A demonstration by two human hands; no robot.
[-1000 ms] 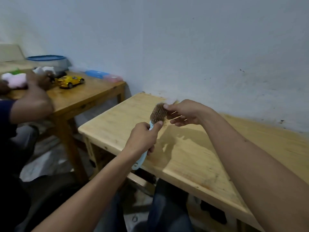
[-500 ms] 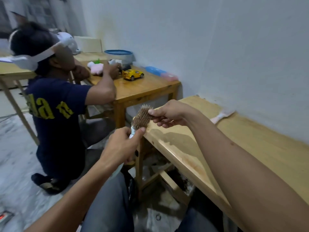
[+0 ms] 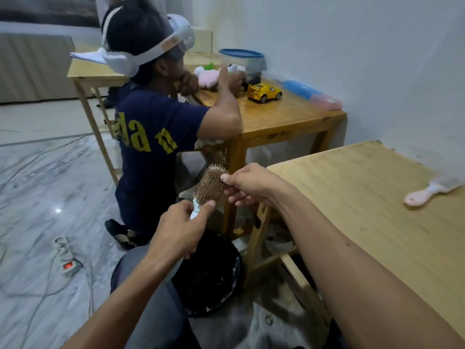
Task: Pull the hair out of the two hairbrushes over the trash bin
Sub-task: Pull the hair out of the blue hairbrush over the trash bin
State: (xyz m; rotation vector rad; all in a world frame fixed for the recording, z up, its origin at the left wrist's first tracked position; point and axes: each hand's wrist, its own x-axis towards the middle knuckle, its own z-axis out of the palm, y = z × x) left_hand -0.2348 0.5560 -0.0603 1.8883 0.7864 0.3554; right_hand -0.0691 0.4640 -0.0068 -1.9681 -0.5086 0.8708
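Observation:
My left hand grips the light blue handle of a hairbrush whose bristle pad is matted with brown hair. The brush is held upright, to the left of the table and above a trash bin lined with a black bag on the floor. My right hand has thumb and forefinger pinched at the right edge of the bristle pad, on the hair. A second hairbrush with a pink handle lies on the wooden table at the right, near the wall.
A person in a dark blue shirt with a white headset kneels at a neighbouring wooden table holding a yellow toy car, plush toys and boxes. A power strip and cables lie on the marble floor at left.
The brush and both hands have come off the table's top to its left, over the bin. My view has swung left and down, bringing the bin and the kneeling person into sight.

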